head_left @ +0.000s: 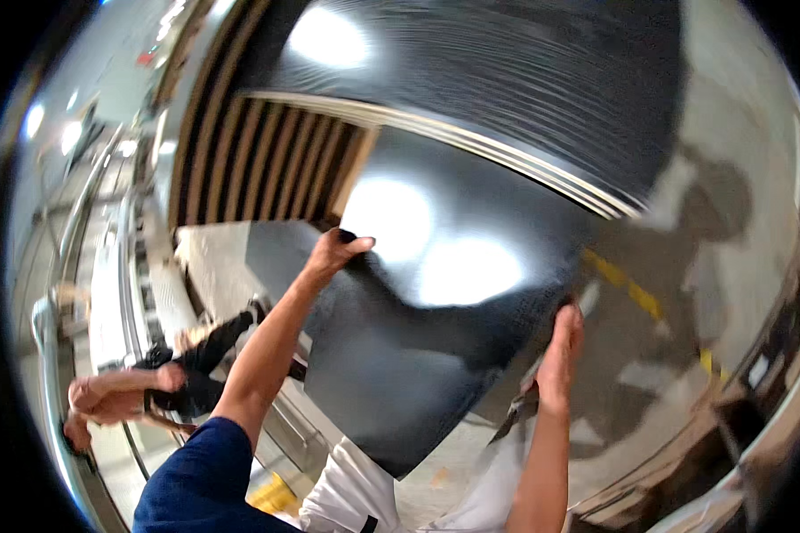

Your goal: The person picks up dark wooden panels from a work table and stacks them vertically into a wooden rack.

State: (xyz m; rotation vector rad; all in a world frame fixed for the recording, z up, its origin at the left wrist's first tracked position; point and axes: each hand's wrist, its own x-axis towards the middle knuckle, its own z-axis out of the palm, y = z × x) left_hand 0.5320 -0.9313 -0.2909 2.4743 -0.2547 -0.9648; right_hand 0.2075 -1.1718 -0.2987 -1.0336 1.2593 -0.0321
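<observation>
A large, glossy black panel (391, 382) stretches across the middle, tilted, with bright light reflections on its face. My left hand (332, 253) grips its left edge, thumb over the top face and something dark around the fingers. At the right edge, my right hand (562, 351) holds the panel from the side, its fingers partly hidden behind the edge. A dark shape below that hand is too blurred to name. The panel's far edge meets a pale-edged stack of boards (498, 151), whose upper black sheet (507, 62) looks covered in wrinkled film.
Left of the stack stand slatted boards (276, 160) with dark and wood-coloured strips. Another person (124, 391) is at the left beside pipes and rails (120, 275). Yellow tape (627, 284) marks the concrete floor on the right. Brown boxes or boards (711, 471) lie at lower right.
</observation>
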